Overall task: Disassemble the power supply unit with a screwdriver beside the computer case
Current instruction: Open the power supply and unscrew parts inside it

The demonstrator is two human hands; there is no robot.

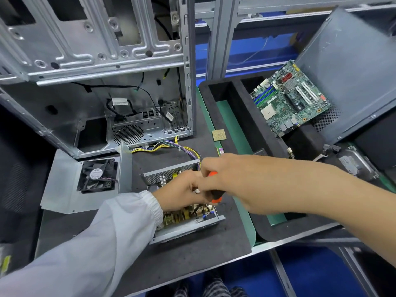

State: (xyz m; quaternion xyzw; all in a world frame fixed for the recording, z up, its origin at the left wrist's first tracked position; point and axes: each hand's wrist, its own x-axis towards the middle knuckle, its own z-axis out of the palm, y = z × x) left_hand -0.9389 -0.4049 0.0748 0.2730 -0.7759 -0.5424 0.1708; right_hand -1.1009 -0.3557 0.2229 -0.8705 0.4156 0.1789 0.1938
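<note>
The opened power supply unit (192, 226) lies on the dark mat in front of the computer case (90, 61), its circuit board exposed. Its removed metal cover with the black fan (97, 175) lies to the left. My right hand (225, 179) grips an orange-and-black screwdriver (215, 197) above the unit's open top. My left hand (182, 191) reaches into the unit beside it, fingers curled near a small white part; what they hold is hidden. A bundle of coloured wires (171, 146) runs from the unit's back toward the case.
A black foam tray (227, 97) on the right holds a green motherboard (293, 99) leaning on a grey panel (353, 67). A loose CPU chip (219, 135) lies on the tray's edge. A drive (355, 163) rests at far right. The table edge runs along the front.
</note>
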